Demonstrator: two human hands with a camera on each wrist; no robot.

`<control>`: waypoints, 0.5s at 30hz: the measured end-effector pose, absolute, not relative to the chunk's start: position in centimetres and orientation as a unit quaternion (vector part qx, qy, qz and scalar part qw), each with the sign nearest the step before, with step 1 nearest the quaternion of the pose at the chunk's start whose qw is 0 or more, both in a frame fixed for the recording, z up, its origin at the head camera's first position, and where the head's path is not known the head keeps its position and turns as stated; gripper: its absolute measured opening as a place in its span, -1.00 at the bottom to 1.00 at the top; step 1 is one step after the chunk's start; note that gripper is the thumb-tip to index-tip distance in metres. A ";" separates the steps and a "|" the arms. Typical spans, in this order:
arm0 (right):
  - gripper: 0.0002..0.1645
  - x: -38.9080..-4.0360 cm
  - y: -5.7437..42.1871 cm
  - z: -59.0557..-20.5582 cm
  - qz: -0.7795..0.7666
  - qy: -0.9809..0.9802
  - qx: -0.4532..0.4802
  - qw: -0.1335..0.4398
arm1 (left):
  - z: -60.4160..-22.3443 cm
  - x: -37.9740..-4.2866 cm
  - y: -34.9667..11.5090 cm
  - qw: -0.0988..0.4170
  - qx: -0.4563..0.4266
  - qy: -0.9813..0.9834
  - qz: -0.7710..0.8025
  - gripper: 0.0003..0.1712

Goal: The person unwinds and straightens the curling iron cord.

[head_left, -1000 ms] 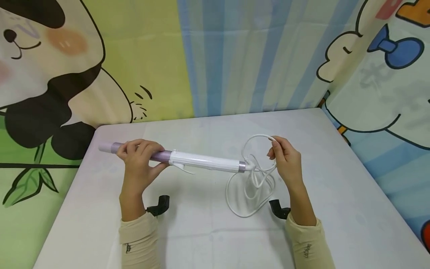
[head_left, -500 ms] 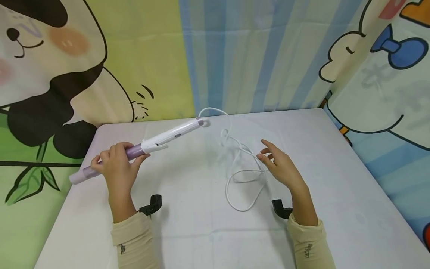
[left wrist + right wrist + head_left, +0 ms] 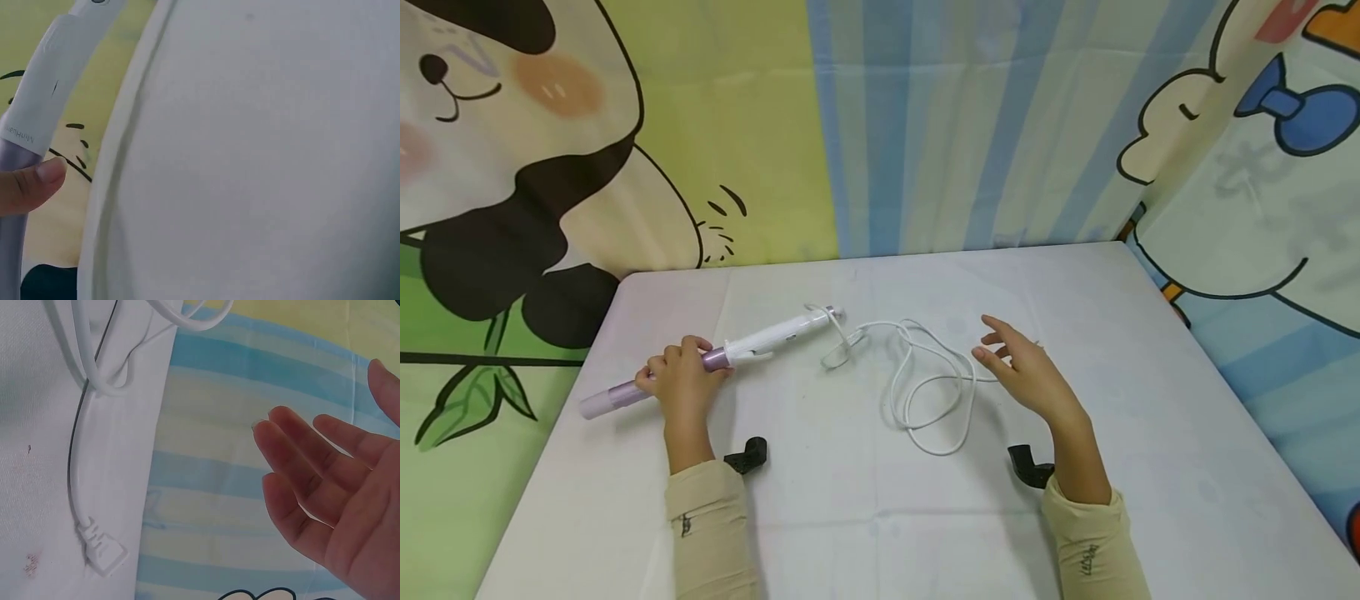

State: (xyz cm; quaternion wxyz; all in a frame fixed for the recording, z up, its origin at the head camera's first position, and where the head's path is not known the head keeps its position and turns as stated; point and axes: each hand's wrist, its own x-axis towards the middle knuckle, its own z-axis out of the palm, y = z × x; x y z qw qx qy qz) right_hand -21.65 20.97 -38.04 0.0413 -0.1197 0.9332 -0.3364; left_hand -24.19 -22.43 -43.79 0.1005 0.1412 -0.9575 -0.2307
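My left hand (image 3: 685, 383) grips a curling iron (image 3: 778, 336) around its purple barrel, low over the left part of the table. The white handle points up and to the right. In the left wrist view, my thumb (image 3: 47, 178) presses on the barrel just below the white handle (image 3: 44, 94). From the handle's end a white cord (image 3: 940, 453) runs out in loose loops across the middle of the table. Right of these loops my right hand (image 3: 1026, 367) hovers with fingers spread and holds nothing. The right wrist view shows the cord's plug (image 3: 106, 553) lying on the cloth.
A white cloth covers the table (image 3: 835, 517). Behind it and along its right side hang printed curtains (image 3: 925, 125) with cartoon animals. A black mount (image 3: 747, 456) sits at the left wrist, and another black mount (image 3: 1030, 468) at the right.
The right hand has let go of the cord, which has spread into looser loops. My left hand swung the curling iron's handle end up and away, then lowered it towards the table.
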 end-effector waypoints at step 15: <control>-0.25 -21.8 21.4 -38.0 -0.330 0.933 -0.123 0.068 | -42.8 -23.5 -23.2 -0.042 0.080 -0.971 -0.223 -0.33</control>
